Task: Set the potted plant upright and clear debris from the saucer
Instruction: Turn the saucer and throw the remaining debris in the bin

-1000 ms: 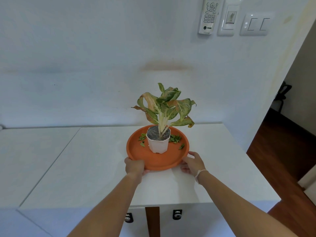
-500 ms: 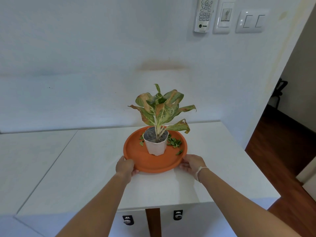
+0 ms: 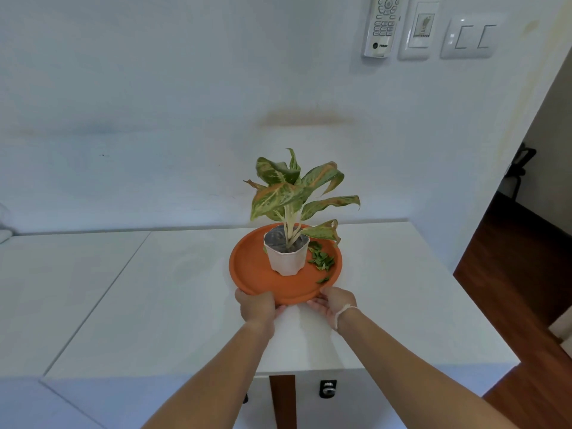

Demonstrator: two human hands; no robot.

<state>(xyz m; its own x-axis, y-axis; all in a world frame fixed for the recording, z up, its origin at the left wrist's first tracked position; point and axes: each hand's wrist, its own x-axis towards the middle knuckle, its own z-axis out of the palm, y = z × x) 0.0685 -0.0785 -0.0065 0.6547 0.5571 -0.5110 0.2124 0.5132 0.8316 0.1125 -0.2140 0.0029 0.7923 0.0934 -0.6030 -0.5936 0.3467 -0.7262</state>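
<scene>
Hands, two, left hand [image 3: 257, 308] and right hand [image 3: 335, 305], grip one orange saucer [image 3: 250, 270] bearing, beyond them, one upright potted plant [image 3: 288, 255] and scattered leaf debris [image 3: 322, 261].

pot [image 3: 286, 258] upright in saucer [image 3: 250, 270] | leaf bits [image 3: 322, 261] right of pot | saucer on table [image 3: 154, 305] | hands at near rim

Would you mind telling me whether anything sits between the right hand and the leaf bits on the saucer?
Nothing visible does. The right hand grips the saucer at its near rim, and the leaf bits lie just beyond it on bare saucer, right of the white pot. One low leaf overhangs them.
</scene>
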